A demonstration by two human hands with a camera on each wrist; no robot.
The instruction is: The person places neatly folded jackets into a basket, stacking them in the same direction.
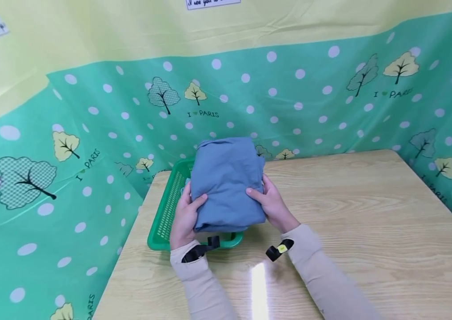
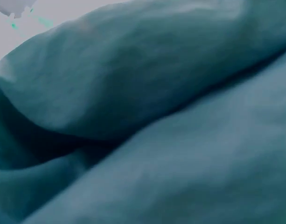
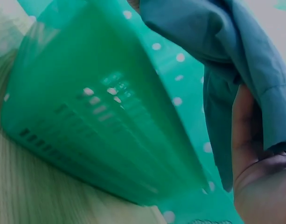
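Observation:
Both hands hold a folded blue garment (image 1: pixel 227 182) over the green basket. My left hand (image 1: pixel 183 220) grips its left edge, thumb on top and fingers underneath. On the opposite edge, my right hand (image 1: pixel 274 206) holds it the same way. Blue folds of the garment (image 2: pixel 180 93) fill most of the left wrist view. In the right wrist view the right hand (image 3: pixel 261 186) has its fingers up under the hanging cloth. The green plastic basket (image 1: pixel 162 218) stands on the table below, largely covered by the garment; a bit of light-blue patterned cloth (image 1: pixel 187 181) shows inside it.
The wood-grain table (image 1: pixel 350 213) extends to the right of the basket. A green curtain (image 1: pixel 298 106) with white dots and trees hangs behind and at both sides. Black straps (image 1: pixel 199 252) circle both sleeves at the wrists.

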